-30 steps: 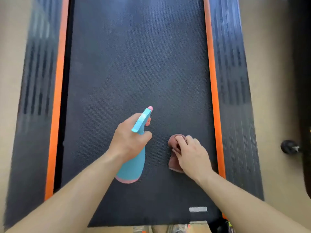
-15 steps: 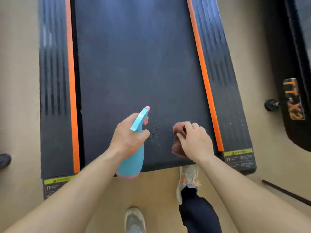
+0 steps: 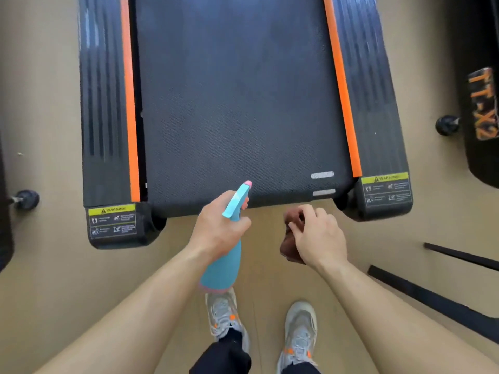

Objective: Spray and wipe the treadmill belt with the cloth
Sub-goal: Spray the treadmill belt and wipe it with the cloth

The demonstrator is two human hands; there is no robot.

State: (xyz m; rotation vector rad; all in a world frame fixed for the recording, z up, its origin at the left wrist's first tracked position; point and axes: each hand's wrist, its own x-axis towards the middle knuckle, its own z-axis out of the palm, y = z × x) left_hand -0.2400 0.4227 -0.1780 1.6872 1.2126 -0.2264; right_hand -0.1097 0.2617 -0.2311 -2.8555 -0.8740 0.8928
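Here the belt [image 3: 237, 103], dark grey and textured, runs from centre to 12 o'clock between two orange strips [image 3: 129, 103]. I see the left hand [image 3: 218, 230] grasping one blue spray bottle [image 3: 224, 268] and the right hand [image 3: 321, 238] clutching one brown cloth [image 3: 289, 238] over the floor [image 3: 40, 265], just short of the belt's end. Two grey shoes [image 3: 224, 311] stand at 6 o'clock; two warning labels [image 3: 112, 221] flank the belt.

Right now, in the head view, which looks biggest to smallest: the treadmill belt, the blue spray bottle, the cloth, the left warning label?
1. treadmill belt
2. spray bottle, though it is nearer the camera
3. left warning label and cloth: unsure, since the right hand hides much of the cloth.
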